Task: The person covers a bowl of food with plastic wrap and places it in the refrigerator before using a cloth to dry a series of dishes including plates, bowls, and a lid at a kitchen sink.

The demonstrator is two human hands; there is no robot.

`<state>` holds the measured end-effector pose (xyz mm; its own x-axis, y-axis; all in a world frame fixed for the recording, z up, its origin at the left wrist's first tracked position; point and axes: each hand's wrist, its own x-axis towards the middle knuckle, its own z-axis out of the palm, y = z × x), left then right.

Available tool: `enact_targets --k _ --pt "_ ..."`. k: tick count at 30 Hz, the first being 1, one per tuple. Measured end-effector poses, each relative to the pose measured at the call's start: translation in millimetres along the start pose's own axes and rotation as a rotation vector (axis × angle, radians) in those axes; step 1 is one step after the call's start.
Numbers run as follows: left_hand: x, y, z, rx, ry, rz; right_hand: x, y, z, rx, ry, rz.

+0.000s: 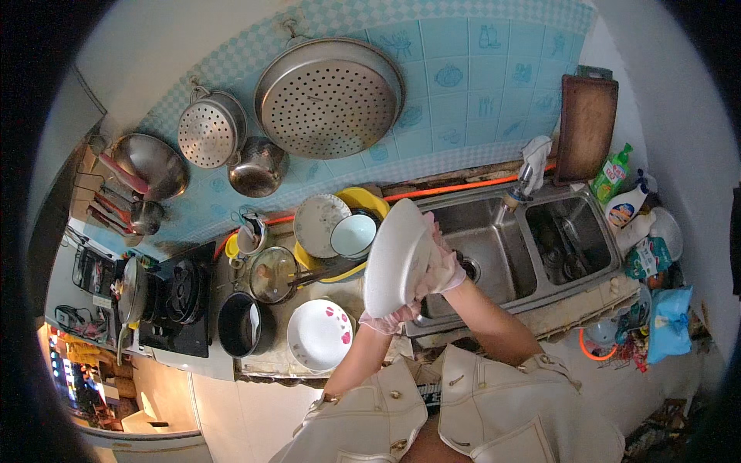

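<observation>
A large white dish (396,260) is tilted on its edge over the left side of the steel sink (483,231), its pale underside towards the left. My right hand (443,266), in a thin pinkish glove, grips its right side; the fingers are partly hidden. My left hand (393,318), gloved alike, holds its lower edge. Left of the dish, a white plate with pink flowers (315,335) lies on the counter. Behind it, a yellow basin (365,199) bears a patterned plate (318,223) and a pale blue bowl (353,235).
A black pot (240,324) and a glass lid (273,275) are on the counter at left, near the stove (179,324). The faucet (515,194) stands behind the sink. Bottles (612,173) and a brown cutting board (587,127) stand at right. Steamers and pans hang on the wall.
</observation>
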<state>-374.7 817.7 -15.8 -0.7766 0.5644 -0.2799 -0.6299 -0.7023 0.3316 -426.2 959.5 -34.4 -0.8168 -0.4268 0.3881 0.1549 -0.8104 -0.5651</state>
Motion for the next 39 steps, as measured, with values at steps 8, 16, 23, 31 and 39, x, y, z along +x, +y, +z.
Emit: enact_targets --k 8,16,23,31,39 --pt "-6.5 37.2 13.1 0.255 0.113 0.286 -13.1 -50.4 -60.7 -0.565 -0.042 -0.028" --pt "4.8 21.7 13.8 0.361 0.327 0.448 14.6 -67.5 2.3 -0.359 0.612 0.014" --pt "3.3 26.3 11.9 0.182 0.258 0.492 -15.6 -35.4 34.8 -0.124 0.608 -0.362" --pt "8.3 42.1 36.0 0.090 0.155 0.591 -42.6 48.3 81.0 -0.692 0.593 0.003" --pt "-11.5 45.2 28.7 0.210 0.291 0.741 0.4 -65.5 78.7 -0.896 0.580 -0.372"
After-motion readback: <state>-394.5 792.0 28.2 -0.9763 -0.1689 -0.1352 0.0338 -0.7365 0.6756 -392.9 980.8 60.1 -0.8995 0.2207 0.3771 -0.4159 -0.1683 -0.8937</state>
